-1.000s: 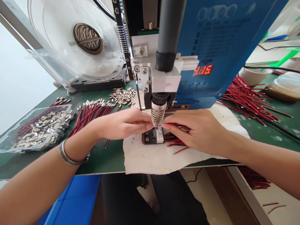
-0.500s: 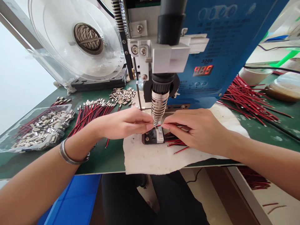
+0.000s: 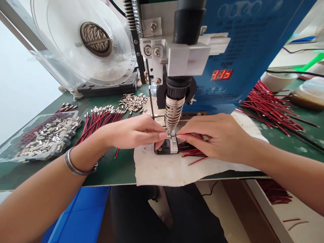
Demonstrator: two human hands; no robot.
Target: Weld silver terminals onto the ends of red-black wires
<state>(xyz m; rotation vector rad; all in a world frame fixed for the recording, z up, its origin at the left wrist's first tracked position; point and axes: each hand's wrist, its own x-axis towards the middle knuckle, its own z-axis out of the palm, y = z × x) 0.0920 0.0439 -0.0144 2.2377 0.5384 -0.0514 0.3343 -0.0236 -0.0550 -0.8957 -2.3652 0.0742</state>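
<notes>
While the left hand (image 3: pixel 136 133) is pinching a connector (image 3: pixel 168 137), the right hand (image 3: pixel 219 136), just apart, is pinching a wire (image 3: pixel 173 135); cloth (image 3: pixel 162 171) is reaching the worktop's (image 3: pixel 118 170) front edge.

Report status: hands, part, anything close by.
Left fingers pinching small metal part. Right fingers pinching dark wire beside it; contact too small to confirm. Spring-wrapped tip close above, loose red wires near right fingers.

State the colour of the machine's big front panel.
The front panel is blue, seen best in the head view.
</notes>
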